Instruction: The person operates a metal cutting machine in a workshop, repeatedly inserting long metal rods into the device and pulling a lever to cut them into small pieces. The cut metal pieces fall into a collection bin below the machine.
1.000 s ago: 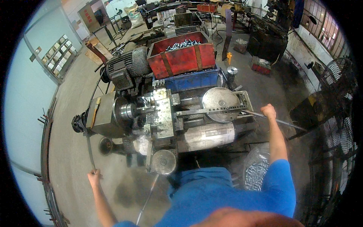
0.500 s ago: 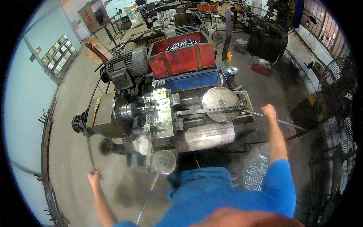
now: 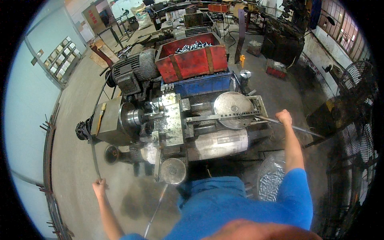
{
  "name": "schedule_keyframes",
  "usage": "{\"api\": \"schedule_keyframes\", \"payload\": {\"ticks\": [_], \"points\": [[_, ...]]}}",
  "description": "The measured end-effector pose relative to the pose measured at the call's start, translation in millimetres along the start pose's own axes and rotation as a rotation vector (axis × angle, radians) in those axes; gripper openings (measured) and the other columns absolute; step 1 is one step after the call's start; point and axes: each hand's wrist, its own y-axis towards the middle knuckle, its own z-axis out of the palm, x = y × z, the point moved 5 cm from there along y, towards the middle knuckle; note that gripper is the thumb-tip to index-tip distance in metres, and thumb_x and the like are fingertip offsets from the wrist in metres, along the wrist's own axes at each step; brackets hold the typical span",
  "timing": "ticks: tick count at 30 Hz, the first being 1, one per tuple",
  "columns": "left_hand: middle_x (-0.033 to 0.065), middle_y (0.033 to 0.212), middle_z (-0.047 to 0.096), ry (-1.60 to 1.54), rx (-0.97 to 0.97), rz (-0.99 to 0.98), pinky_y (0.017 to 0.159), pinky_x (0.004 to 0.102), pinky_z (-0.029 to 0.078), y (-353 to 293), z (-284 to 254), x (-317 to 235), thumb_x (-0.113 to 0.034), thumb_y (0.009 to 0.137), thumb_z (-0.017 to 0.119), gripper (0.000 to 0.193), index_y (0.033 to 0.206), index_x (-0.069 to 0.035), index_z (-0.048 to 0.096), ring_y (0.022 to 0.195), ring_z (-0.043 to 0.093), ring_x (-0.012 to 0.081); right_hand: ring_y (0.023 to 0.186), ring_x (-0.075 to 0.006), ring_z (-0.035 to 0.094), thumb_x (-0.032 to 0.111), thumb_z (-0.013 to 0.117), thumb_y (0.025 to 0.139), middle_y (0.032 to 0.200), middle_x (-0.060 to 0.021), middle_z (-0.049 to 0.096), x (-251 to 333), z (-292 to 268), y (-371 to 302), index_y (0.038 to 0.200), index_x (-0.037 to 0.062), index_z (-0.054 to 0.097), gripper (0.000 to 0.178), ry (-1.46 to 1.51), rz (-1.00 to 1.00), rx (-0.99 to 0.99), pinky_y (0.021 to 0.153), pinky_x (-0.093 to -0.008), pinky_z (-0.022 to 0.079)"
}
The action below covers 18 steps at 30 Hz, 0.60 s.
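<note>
A small metal lathe (image 3: 174, 120) stands in front of me. At its left, my left hand (image 3: 100, 187) is closed round the lower end of a long flat lever (image 3: 95, 158) that hangs from the headstock (image 3: 110, 122). Far to the right, my right hand (image 3: 284, 117) grips a metal rod handle (image 3: 300, 129) reaching out from beside the round disc (image 3: 233, 106). Between them sit the chuck (image 3: 134, 117) and the tool slide (image 3: 173, 134). A second disc (image 3: 173, 171) with a long rod (image 3: 156, 210) lies nearest my body.
Behind the lathe, a red bin (image 3: 192, 64) of small metal parts rests on a blue bin (image 3: 200, 86). A motor (image 3: 134, 72) stands to its left. More metal parts fill a container (image 3: 270, 182) by my right elbow. A brush (image 3: 101, 116) lies on the headstock; a fan (image 3: 358, 84) stands right.
</note>
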Motion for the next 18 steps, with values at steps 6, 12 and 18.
{"api": "schedule_keyframes", "payload": {"ticks": [6,12,18], "points": [[0.0060,0.056,0.052,-0.017,0.009,0.003,0.038,0.0297,0.048,0.9,0.5,1.6,-0.014,0.076,0.061,0.019,0.073,0.003,0.054,0.045,0.056,0.0169,0.107,-0.0282,0.053,0.029,0.060,0.064,0.115,-0.0146,0.056,-1.9,2.3,3.8,0.106,0.0056,0.055,0.048,-0.008,-0.004,-0.009,0.087,-0.0357,0.044],[0.0073,0.055,0.053,-0.012,-0.012,0.008,0.038,0.0299,0.048,-0.1,1.2,0.1,-0.015,0.076,0.062,0.020,0.073,0.003,0.053,0.045,0.056,0.0173,0.107,-0.0285,0.053,0.030,0.061,0.064,0.116,-0.0140,0.055,-4.8,5.6,8.9,0.106,0.0071,0.055,0.048,-0.005,-0.013,-0.012,0.087,-0.0359,0.043],[0.0094,0.056,0.054,-0.009,0.000,-0.011,0.040,0.0298,0.047,-0.8,-0.8,0.2,-0.016,0.074,0.062,0.021,0.075,0.004,0.055,0.046,0.056,0.0178,0.108,-0.0284,0.053,0.031,0.061,0.064,0.116,-0.0139,0.055,-4.3,6.4,8.4,0.106,0.0075,0.055,0.049,0.004,-0.015,-0.014,0.088,-0.0362,0.043]]}}
